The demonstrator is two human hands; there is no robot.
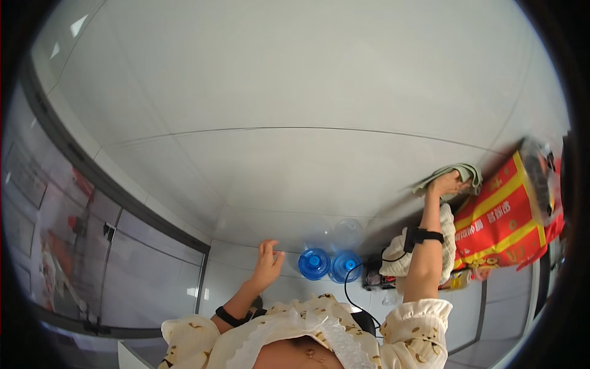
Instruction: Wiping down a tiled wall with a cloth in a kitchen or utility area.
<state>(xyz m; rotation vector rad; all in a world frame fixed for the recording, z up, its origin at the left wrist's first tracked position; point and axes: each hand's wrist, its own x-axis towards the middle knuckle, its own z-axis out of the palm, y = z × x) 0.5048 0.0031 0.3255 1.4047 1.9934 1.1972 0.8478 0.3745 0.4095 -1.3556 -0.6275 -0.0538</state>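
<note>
A folded green cloth lies under and around my right hand, which presses it against the pale tiled wall beside a red and yellow bag. My left hand hangs in the air at lower centre, fingers apart and slightly bent, with nothing in it. Both wrists or forearms wear black straps, and a black cable runs from the right one. A cream knitted cloth shows behind my right forearm.
Two blue water jugs stand on the tiled floor against the wall, right of my left hand. A dark-framed glass door is on the left. Bagged items and a yellowish bottle sit low on the right.
</note>
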